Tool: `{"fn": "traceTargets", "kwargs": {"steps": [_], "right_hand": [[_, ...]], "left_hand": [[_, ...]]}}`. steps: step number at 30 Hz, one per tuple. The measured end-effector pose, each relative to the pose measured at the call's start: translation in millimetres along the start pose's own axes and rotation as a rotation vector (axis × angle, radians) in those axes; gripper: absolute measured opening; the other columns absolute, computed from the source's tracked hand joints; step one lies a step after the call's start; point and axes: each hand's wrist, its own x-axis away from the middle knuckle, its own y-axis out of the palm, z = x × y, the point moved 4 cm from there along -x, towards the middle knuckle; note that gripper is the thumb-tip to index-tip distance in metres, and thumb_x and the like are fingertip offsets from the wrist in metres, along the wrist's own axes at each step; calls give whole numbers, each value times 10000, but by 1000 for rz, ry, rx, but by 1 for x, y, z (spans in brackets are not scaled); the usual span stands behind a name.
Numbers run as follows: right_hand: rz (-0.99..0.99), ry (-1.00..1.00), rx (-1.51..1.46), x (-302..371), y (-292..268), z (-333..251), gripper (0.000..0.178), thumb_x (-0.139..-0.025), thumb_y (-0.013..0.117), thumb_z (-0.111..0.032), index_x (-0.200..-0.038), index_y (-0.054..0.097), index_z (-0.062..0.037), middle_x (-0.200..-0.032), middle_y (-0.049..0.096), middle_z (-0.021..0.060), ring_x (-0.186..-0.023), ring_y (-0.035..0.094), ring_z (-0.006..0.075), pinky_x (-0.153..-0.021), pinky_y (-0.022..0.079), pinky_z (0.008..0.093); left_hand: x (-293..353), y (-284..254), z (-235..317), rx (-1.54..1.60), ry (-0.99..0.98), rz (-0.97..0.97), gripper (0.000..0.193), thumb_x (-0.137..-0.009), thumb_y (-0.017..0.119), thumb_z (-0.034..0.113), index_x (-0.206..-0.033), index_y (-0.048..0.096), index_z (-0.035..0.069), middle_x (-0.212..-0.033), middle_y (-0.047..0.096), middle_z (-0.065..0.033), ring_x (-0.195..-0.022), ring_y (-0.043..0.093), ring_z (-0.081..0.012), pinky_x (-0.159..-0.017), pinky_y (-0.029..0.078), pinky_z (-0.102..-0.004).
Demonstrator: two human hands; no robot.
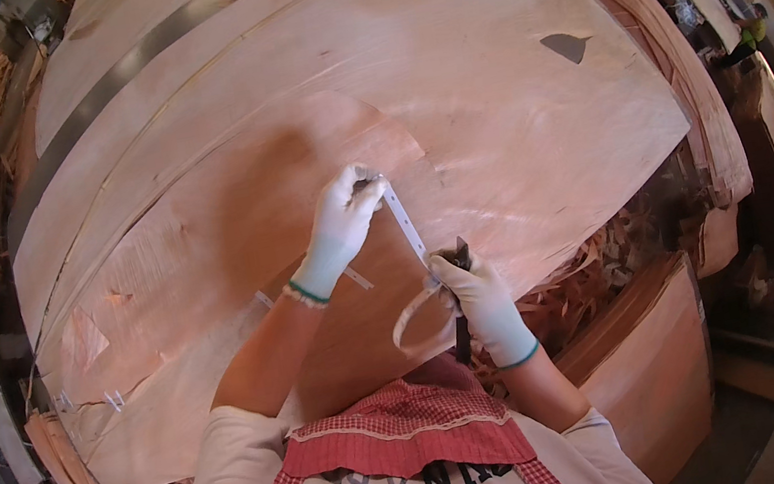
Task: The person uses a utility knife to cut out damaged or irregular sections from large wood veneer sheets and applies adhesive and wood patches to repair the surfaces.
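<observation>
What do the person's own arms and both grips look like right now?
The left grip and right grip each wear a whitish glove with green at the cuff; the left cuff also shows a thin brownish rim. The forearms are bare between the gloves and pale short sleeves. I see no cables or markings on them.

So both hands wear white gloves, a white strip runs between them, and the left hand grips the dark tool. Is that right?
Not quite: the head view shows the dark tool in the right hand, not the left hand. Both wear white gloves, and the white strip runs between them.
</observation>
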Motion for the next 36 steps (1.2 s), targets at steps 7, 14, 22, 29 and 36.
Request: {"fn": "traceTargets", "kwargs": {"steps": [7, 14, 22, 29, 36], "right_hand": [[120, -76, 271, -92, -42, 46, 238, -920, 631, -237, -816, 646, -23, -667, 587, -2, -511, 491, 67, -472, 380, 221], [291, -87, 187, -161, -66, 55, 186, -920, 640, -190, -865, 627, -13, -706, 644, 33, -566, 526, 79, -516, 423, 246], [314, -82, 138, -174, -74, 70, 199, -905, 660, -222, -832, 628, -39, -685, 641, 24, -517, 502, 67, -469, 386, 226], [409, -323, 976, -147, -156, -111, 127, -889, 621, -110, -895, 603, 15, -753, 670, 133, -657, 636, 189, -624, 511, 326], [505, -807, 800, -38, -72, -185, 155, -944, 589, -72, -1069, 611, 16, -753, 635, 74, -690, 609, 112, -651, 511, 266]], "left_hand": [[-67, 16, -118, -451, 109, 41, 113, -877, 630, 116, -925, 590, 22, -935, 662, -154, -867, 646, -320, -770, 509, -395], [-138, 51, -100, -791, 362, 87, 116, -825, 665, 138, -916, 609, 92, -997, 653, -90, -906, 612, -308, -802, 494, -401], [-117, 58, -108, -1028, 561, 36, 461, -793, 706, 280, -1200, 581, 102, -1328, 538, -94, -1222, 495, -318, -1025, 393, -451], [-112, 47, -117, -1090, 435, -27, 607, -797, 700, 391, -1296, 536, 86, -1405, 487, -106, -1330, 414, -302, -1103, 325, -448], [-113, 32, -85, -868, 399, 81, 357, -849, 624, 170, -1186, 601, 56, -1308, 555, -138, -1219, 508, -332, -1027, 415, -430]]}}
